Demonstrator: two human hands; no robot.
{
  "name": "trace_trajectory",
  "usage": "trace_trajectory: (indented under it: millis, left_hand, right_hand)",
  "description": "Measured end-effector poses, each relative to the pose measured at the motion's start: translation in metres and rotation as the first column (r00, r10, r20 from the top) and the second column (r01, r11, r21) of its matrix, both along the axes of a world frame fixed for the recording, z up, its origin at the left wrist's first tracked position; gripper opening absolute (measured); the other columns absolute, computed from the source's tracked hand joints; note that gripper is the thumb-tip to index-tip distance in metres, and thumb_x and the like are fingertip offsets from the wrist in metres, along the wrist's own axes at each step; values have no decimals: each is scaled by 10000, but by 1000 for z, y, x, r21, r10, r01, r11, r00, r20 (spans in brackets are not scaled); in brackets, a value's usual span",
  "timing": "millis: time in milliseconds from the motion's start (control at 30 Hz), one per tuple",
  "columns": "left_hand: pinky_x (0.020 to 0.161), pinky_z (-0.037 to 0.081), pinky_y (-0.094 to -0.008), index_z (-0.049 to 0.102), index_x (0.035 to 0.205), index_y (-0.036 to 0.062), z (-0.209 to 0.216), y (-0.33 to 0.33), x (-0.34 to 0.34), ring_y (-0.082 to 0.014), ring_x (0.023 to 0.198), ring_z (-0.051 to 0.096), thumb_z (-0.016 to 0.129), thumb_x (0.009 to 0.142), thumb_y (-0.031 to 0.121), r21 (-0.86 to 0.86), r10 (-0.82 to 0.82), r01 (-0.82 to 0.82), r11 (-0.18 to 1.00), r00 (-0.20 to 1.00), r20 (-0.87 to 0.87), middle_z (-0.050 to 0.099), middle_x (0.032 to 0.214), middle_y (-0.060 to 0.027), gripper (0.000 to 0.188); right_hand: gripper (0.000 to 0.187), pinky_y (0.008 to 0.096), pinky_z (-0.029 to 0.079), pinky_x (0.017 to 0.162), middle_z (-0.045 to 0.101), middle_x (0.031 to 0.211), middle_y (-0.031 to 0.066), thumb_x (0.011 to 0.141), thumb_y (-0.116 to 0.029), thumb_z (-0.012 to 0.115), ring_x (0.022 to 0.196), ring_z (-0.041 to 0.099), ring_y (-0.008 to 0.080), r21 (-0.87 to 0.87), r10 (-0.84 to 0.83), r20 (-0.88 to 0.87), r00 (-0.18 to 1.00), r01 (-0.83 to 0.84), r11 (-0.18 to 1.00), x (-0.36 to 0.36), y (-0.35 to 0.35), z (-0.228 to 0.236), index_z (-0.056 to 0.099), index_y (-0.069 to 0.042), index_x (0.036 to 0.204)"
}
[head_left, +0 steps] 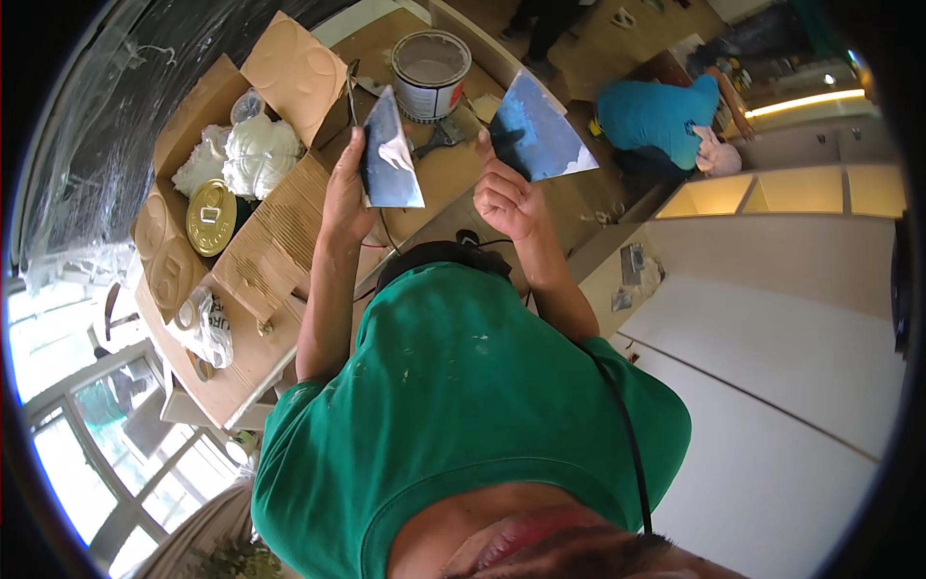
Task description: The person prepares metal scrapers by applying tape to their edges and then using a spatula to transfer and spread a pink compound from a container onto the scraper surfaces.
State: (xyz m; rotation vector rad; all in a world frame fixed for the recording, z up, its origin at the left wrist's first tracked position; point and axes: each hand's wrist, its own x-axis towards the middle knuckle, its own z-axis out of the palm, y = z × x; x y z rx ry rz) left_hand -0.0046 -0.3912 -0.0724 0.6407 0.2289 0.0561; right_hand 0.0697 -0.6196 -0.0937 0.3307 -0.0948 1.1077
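My left hand [344,193] is closed on a flat, wide metal filler spreader [388,179], its thumb up along the edge. A dab of white filler clings to that blade. To its right, my right hand [505,200] grips a second filler spreader [542,130], index finger stretched along its lower left edge, other fingers curled. A little white shows at this blade's right corner. The two blades are apart, tilted and held up over the bench. Beyond them stands an open can [430,100] with greyish contents, and a dark flat tool [440,139] lies just in front of it.
At left on the cardboard-covered bench sits an open carton [265,236] with white wrapped bundles [260,154] and a gold-lidded tin [212,217]. A plastic bag [207,333] lies nearer. A person in blue [651,111] bends at far right, by lit shelves [793,191] and white panels [762,318].
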Motion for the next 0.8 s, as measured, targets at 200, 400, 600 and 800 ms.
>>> trace_trajectory:
  millis: [200,400,600,800]
  left_hand:
    - [746,565,-266,605,1233,-20,13,-4,27,-129,842,684,629,968,363,183,-284,289,940,957,-54,706,1057,-92,467]
    - [652,497,-234,659,859,55,18,-14,32,-56,699,590,764,866,308,388,-414,420,820,904,-103,647,796,12,274]
    - [726,550,-212,570,1293,-18,-2,0,-16,-90,805,655,624,972,335,289,51,-47,956,999,-8,692,1014,-56,481]
    - [464,431,-191,413,1463,17,-17,7,-64,-44,528,528,503,1037,379,132,266,-256,958,962,-65,624,747,46,565]
  right_hand:
    - [275,200,274,405,333,514,-26,1010,-145,418,442,348,73,-119,407,-24,913,-407,906,17,-18,-9,579,7,1173]
    - [321,232,252,334,337,547,1,1042,-314,412,442,303,106,-219,727,-16,686,-712,667,16,-34,-33,548,-78,872]
    - [526,401,532,650,692,830,131,985,-432,533,693,667,268,-605,694,651,308,763,228,71,-42,-103,545,-34,1329]
    - [773,456,546,667,691,844,216,883,-321,652,777,689,366,177,978,108,-177,972,156,116,-83,-247,318,13,1494]
